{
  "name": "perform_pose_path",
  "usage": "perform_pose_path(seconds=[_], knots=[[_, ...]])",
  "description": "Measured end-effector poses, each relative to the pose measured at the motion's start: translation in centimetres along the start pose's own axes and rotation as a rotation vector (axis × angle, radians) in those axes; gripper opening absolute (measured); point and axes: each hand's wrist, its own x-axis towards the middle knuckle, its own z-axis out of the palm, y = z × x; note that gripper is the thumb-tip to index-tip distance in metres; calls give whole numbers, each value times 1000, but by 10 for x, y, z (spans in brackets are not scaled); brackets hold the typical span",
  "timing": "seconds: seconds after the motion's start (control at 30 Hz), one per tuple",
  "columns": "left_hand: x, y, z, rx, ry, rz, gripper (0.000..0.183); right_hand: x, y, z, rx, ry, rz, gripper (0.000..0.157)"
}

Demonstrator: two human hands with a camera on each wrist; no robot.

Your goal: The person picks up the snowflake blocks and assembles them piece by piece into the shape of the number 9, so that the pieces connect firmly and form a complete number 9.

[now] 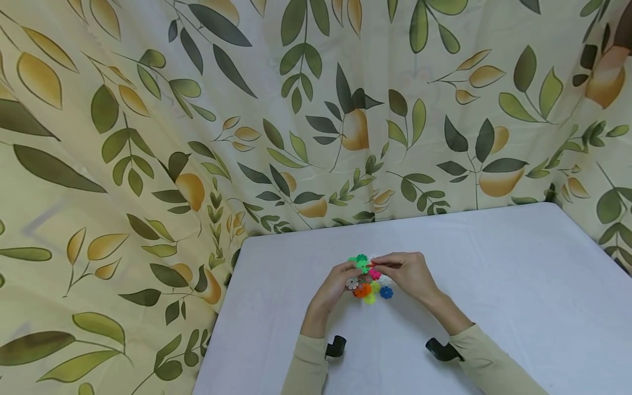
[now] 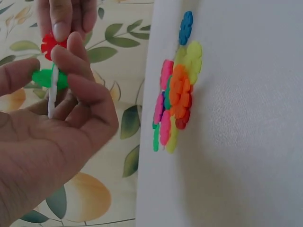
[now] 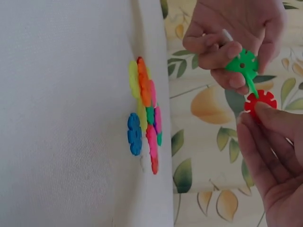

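My left hand [image 1: 329, 289] grips a green notched flower disc [image 3: 242, 65] between thumb and fingers. A white disc [image 2: 53, 90], seen edge-on, is joined to it, and a second green piece [image 3: 251, 86] sticks out from it edge-on. Thumb and fingers of my right hand [image 1: 412, 278] pinch a red notched disc [image 3: 262, 103]. The red disc meets the edge of that second green piece; whether they are slotted together I cannot tell. Both hands are raised above the table, close to each other.
Beneath the hands, a loose pile of flower discs lies on the white table [image 1: 513, 285]: orange [image 1: 364, 289], blue [image 1: 386, 292], yellow [image 2: 193, 56], pink and others. A leaf-patterned curtain [image 1: 316, 137] hangs behind the table. Black wrist mounts [image 1: 336, 346] sit by both sleeves.
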Motion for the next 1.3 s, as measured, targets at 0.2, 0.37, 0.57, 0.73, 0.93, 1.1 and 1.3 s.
perform_pose_path(seconds=[0.2, 0.37, 0.57, 0.73, 0.93, 1.1, 1.3], knots=[[0, 0, -1, -84, 3, -2, 29, -1, 2, 0, -83, -50, 43, 30], [1, 0, 0, -105, 14, -11, 21, -1, 6, -2, -189, -160, 151, 22], [0, 2, 0, -154, 17, -30, 33, -5, 15, 0, -336, -389, 312, 26], [0, 4, -3, -172, 4, -26, 37, -7, 16, 2, -389, -449, 324, 31], [0, 5, -4, -132, 9, -21, 38, -7, 16, 5, -389, -447, 292, 22], [1, 3, -3, -109, 29, -31, 44, -8, 18, 8, -364, -440, 304, 22], [0, 1, -1, -94, 25, -28, 53, -10, 20, 10, -371, -438, 302, 23]])
